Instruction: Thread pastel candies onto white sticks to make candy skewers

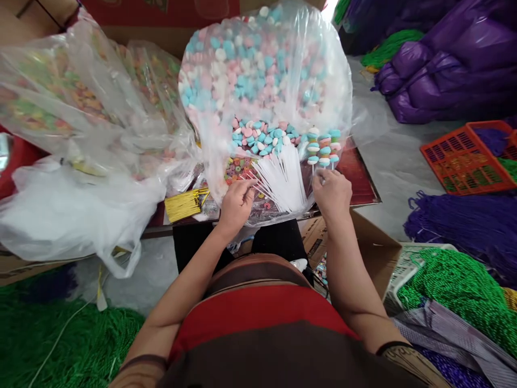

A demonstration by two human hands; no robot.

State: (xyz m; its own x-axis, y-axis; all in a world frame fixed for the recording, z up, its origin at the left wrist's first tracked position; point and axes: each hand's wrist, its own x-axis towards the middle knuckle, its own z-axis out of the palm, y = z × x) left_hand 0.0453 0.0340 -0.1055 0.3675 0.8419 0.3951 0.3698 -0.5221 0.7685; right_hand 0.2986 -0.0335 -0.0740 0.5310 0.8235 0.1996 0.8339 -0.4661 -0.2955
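Nearest the camera is the person's shirt (262, 345), red above and dark below, in front of the white sticks (285, 186) that fan out on the dark red tabletop (359, 175). The left hand (237, 207) is just left of the sticks, its thumb and fingers drawn together by their ends; I cannot tell whether it pinches one. The right hand (333, 194) is right of the sticks, fingers curled, just below three candy skewers (324, 150); whether it grips a skewer's end is hidden.

Behind the sticks is a pile of blue, pink and white candies (262, 137), spilling from a large clear bag (278, 70). Small ring candies (238, 168) lie to their left, and farther left a bundle of yellow ties (183, 206), then a white plastic bag (68, 207) and clear bags of coloured rings (52, 91).

Well to the right of the sticks, the grey floor (375, 151) carries shiny purple sacks (460, 59), an orange crate (476, 148), purple strands (464, 231) and a green heap of strings (468, 296). An open cardboard box (374, 240) stands below the table, nearer the sticks.
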